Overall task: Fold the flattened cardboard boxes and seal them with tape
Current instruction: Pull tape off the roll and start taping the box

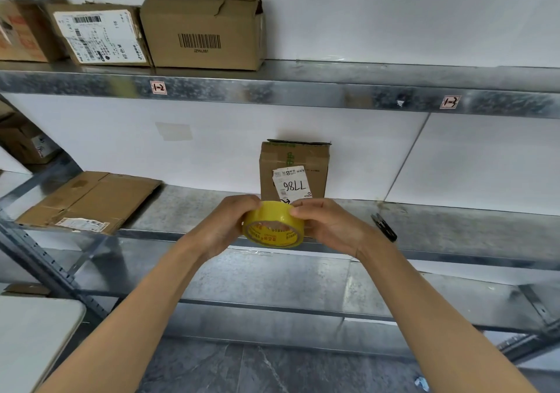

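A yellow roll of tape [272,224] is held in the air in front of the middle metal shelf [212,207]. My left hand [225,226] grips its left side and my right hand [328,223] grips its right side, thumb on the top of the roll. Just behind the roll a small folded cardboard box [294,165] with a white label reading 7786 stands upright on the shelf against the wall. A flattened cardboard box [91,201] lies on the same shelf to the left.
Black snips [384,227] lie on the shelf to the right of my hands. The upper shelf [333,89] carries three cardboard boxes [203,32] at the left. A white table corner [33,332] is at the lower left. Lower shelves and grey floor are below.
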